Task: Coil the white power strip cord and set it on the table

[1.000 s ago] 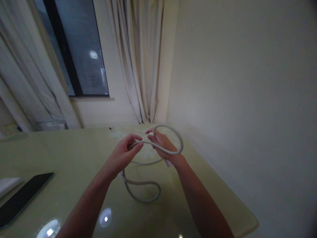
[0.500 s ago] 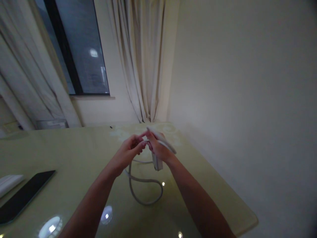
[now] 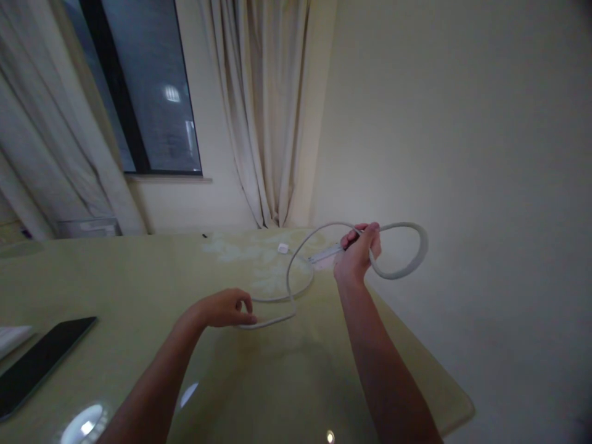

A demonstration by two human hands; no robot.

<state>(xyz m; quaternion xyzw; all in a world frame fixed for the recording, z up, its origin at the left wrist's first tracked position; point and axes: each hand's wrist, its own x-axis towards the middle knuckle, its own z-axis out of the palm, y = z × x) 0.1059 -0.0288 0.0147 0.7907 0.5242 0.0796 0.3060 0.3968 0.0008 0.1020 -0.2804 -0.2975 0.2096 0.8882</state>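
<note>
A long white cable [image 3: 290, 271] runs between my hands in loose curves. My right hand [image 3: 357, 250] is closed around part of it, and a round loop of cable stands out to the right of the fingers. A slim white bar [image 3: 326, 253] juts leftward from the same hand; its far side is covered by the fingers. My left hand [image 3: 229, 308] is low at centre-left, fingers curled around a bend of the cable, though the exact contact is partly hidden. Near the table's far edge lies a small white block [image 3: 283, 248], which looks like a plug.
The glossy yellow-green table [image 3: 152, 290] meets a plain wall [image 3: 453, 185] on the right. A dark flat panel [image 3: 46, 364] and a white object [image 3: 13, 339] lie at the left. Curtains [image 3: 263, 111] and a window [image 3: 152, 92] are behind the table.
My hands have moved apart: the right one up and to the right with the bar and a cable loop, the left one down and left. The cable between them has spread out.
</note>
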